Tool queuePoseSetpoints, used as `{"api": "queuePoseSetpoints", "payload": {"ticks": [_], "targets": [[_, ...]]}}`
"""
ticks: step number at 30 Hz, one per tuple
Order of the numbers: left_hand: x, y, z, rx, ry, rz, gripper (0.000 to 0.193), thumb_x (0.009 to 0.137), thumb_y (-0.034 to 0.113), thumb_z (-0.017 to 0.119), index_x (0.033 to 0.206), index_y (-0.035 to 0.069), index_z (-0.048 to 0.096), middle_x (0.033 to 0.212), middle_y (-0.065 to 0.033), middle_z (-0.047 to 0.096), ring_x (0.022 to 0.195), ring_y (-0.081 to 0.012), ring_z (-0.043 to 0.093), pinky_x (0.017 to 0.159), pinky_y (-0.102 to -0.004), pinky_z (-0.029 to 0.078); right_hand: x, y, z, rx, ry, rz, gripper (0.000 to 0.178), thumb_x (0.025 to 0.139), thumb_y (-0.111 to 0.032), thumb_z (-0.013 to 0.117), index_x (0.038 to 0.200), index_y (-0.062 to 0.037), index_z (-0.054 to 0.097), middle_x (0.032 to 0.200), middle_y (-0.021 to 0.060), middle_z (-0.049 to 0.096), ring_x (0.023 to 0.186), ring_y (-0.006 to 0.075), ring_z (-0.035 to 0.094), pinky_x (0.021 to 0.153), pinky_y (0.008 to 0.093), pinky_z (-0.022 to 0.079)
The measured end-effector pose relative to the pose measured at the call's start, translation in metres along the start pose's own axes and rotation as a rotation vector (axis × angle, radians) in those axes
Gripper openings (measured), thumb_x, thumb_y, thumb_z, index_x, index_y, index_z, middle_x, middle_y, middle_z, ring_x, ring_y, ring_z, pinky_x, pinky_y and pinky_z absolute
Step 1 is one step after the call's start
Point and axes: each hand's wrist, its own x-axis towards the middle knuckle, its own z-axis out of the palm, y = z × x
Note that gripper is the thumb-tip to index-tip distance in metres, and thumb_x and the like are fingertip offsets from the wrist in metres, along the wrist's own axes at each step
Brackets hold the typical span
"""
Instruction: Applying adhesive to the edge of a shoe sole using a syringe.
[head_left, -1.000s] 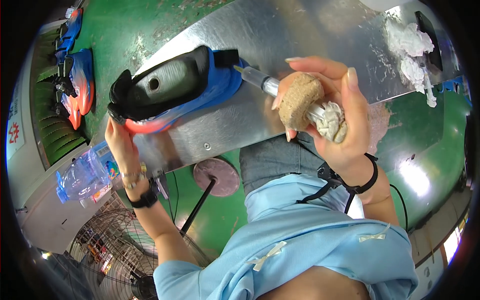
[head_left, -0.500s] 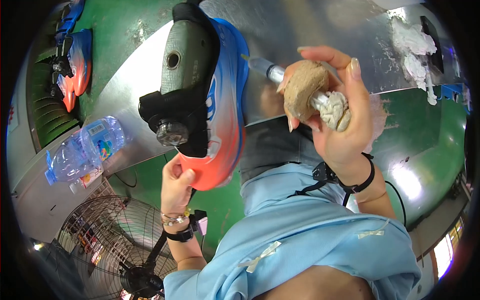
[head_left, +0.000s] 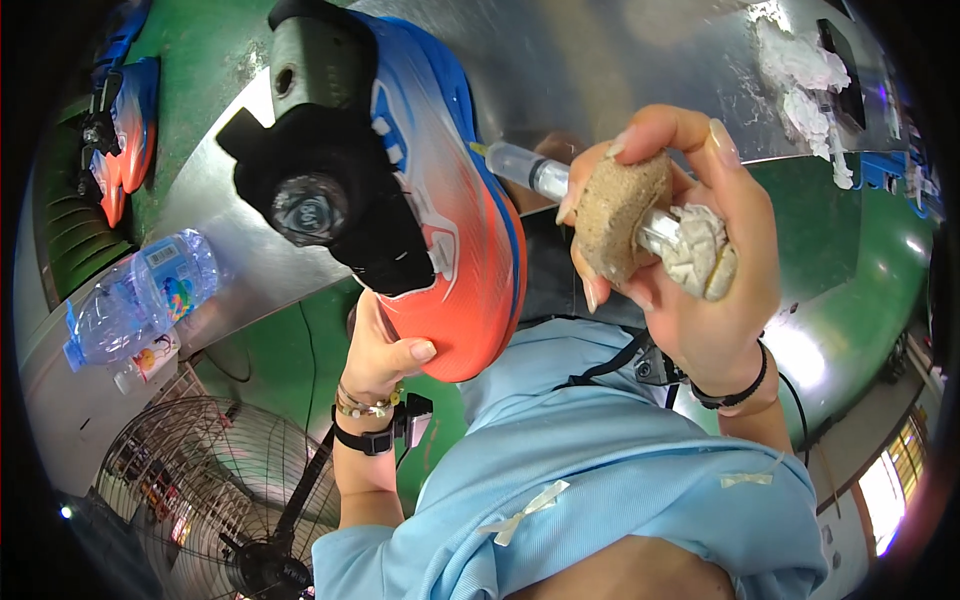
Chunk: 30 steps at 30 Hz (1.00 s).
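Note:
My left hand (head_left: 385, 350) grips the heel end of a blue, white and orange sports shoe (head_left: 450, 210) mounted on a black last (head_left: 320, 190), held upright close to the camera. My right hand (head_left: 690, 270) holds a clear syringe (head_left: 545, 175) together with a tan sponge block (head_left: 620, 210) and a crumpled white rag (head_left: 700, 255). The syringe tip touches the shoe's side near its sole edge. Both hands are above a grey metal worktable (head_left: 620, 70).
A plastic water bottle (head_left: 135, 295) lies at the table's left edge. More blue and orange shoes (head_left: 125, 130) sit at the far left. White rags (head_left: 810, 85) lie on the table's right. A floor fan (head_left: 210, 490) stands at the lower left.
My left hand has turned the shoe from lying on the table to upright and brought it nearer. The syringe tip now meets the shoe's side. My right hand stayed roughly in place.

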Motion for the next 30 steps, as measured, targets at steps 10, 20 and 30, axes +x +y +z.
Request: {"api": "queuePoseSetpoints", "payload": {"ticks": [10, 20, 30], "targets": [[0.024, -0.023, 0.026, -0.32, -0.193, -0.013, 0.073, 0.064, 0.022, 0.077, 0.12, -0.006, 0.042, 0.112, -0.0137, 0.056, 0.101, -0.0221, 0.057, 0.087, -0.0351, 0.046, -0.043, -0.014, 0.012, -0.011, 0.105, -0.116, 0.022, 0.091, -0.026, 0.036, 0.101, -0.0066, 0.038, 0.076, 0.0207, 0.051, 0.045, 0.0172, 0.047, 0.037, 0.0239, 0.038], [0.087, -0.035, 0.081, -0.477, -0.308, 0.017, 0.073, 0.068, 0.037, 0.074, 0.127, 0.01, 0.041, 0.127, -0.0063, 0.048, 0.119, -0.0236, 0.044, 0.103, -0.0444, 0.034, -0.079, -0.038, -0.003, -0.184, 0.232, -0.39, 0.026, 0.084, -0.009, 0.051, 0.102, -0.012, 0.033, 0.073, 0.0182, 0.047, 0.044, 0.0196, 0.044, 0.036, 0.028, 0.042], [0.12, -0.029, 0.104, -0.535, -0.393, 0.089, 0.069, 0.072, 0.035, 0.072, 0.127, 0.007, 0.04, 0.13, -0.0078, 0.044, 0.121, -0.0254, 0.042, 0.103, -0.043, 0.035, -0.071, -0.037, -0.002, -0.175, 0.154, -0.503, 0.04, 0.092, -0.048, 0.028, 0.103, -0.0109, 0.041, 0.079, 0.0195, 0.048, 0.045, 0.0235, 0.045, 0.043, 0.0353, 0.045]]}}
